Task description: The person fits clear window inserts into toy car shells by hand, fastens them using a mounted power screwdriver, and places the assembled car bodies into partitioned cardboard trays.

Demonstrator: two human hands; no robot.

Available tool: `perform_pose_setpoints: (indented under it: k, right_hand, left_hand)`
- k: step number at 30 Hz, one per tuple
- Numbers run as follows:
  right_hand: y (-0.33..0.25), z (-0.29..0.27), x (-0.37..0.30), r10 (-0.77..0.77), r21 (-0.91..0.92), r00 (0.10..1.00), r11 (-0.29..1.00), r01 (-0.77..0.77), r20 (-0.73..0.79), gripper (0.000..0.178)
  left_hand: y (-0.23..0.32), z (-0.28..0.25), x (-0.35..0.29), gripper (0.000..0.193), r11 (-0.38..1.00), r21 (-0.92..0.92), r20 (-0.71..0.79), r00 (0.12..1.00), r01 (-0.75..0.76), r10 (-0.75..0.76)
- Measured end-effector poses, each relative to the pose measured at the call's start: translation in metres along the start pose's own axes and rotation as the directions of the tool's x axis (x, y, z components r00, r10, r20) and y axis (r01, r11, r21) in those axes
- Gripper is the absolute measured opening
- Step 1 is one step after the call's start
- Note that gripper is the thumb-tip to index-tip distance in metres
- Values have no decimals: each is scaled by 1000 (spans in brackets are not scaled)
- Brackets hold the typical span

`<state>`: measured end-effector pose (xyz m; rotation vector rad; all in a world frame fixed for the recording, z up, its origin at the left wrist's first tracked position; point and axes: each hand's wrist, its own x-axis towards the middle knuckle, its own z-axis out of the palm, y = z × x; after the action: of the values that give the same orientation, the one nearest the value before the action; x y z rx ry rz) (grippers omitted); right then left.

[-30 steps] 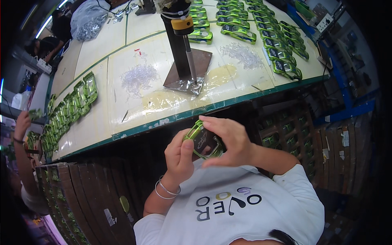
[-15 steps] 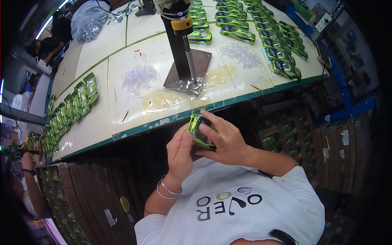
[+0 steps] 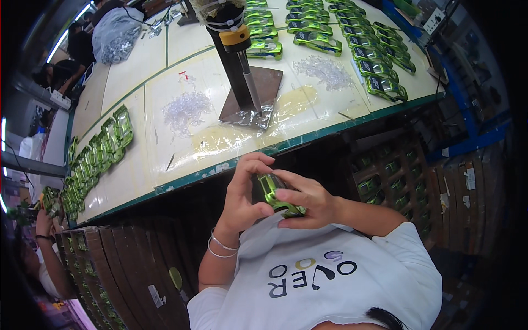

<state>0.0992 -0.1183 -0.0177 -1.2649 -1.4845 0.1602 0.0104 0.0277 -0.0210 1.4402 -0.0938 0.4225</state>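
A shiny green toy car body [image 3: 270,190] is held just off the table's near edge, in front of my chest. My right hand [image 3: 311,201] grips it from the right, with fingers and thumb wrapped along its side. My left hand [image 3: 242,190] is curved around its left side, thumb and fingers apart and a dark gap between palm and car. Whether the left fingertips touch the car, I cannot tell. Beyond my hands stands a press-like tool with a yellow collar [image 3: 235,38] and a metal rod [image 3: 252,91], above a brown base plate [image 3: 264,91].
Piles of small clear plastic pieces [image 3: 187,110] [image 3: 324,72] lie either side of the press. Rows of green car bodies [image 3: 96,159] [image 3: 379,66] line the table's left and right. Stacked brown trays [image 3: 137,258] stand below. Another person's arm [image 3: 52,258] is at far left.
The car body has turned in my hands and sits slightly lower. My left fingers have lifted and spread away from it, while the right hand keeps its grip. The view has shifted slightly.
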Motion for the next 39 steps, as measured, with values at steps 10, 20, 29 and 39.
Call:
perform_pose_setpoints:
  k: [10, 20, 29, 39]
  right_hand:
    - [14, 1, 14, 713, 995, 693, -75, -73, 105, 50]
    - [17, -4, 55, 798, 998, 601, -22, -55, 50, 41]
    - [8, -8, 60, 765, 994, 635, -97, -54, 109, 50]
    - [0, -11, 63, 807, 994, 581, -90, -61, 108, 50]
  left_hand:
    - [-15, 19, 18, 101, 771, -555, 20, 932, 312, -363]
    - [-13, 9, 45, 98, 894, -418, -126, 964, 164, -236]
    - [-4, 10, 52, 97, 906, -393, -154, 960, 156, -232]
    - [0, 15, 53, 96, 902, -395, -155, 954, 177, -255]
